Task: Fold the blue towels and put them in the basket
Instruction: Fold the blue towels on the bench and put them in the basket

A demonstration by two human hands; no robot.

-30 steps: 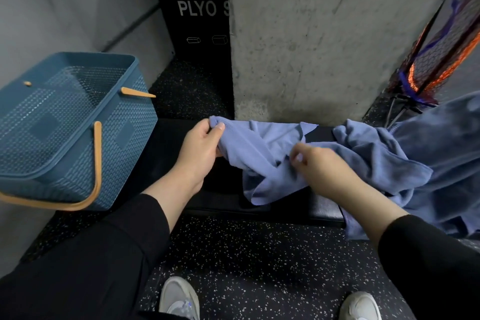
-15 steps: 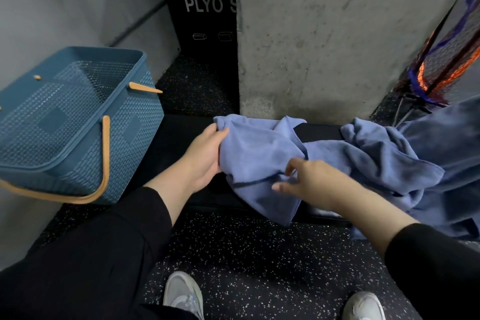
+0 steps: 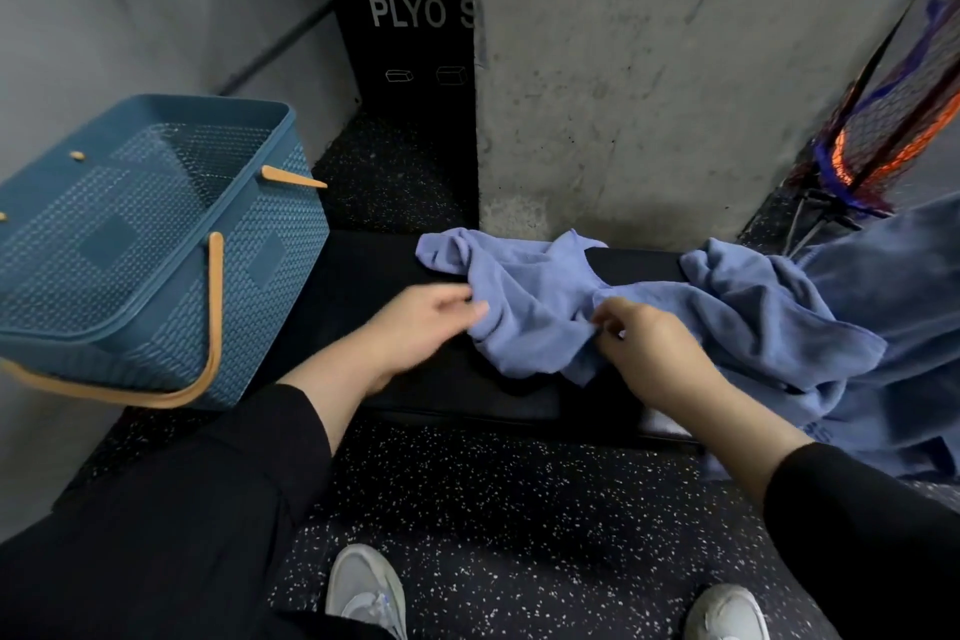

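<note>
Right hand (image 3: 647,348) pinches the crumpled blue towel (image 3: 540,307); left hand (image 3: 421,327) open; basket (image 3: 156,244) holds nothing.

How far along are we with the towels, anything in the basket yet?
Nothing looks done: no towel shows in the blue basket. In hand: one crumpled blue towel on the black bench, right hand pinching an edge, left hand at its side. Left: folding it, plus the blue towel pile on the right.
</note>
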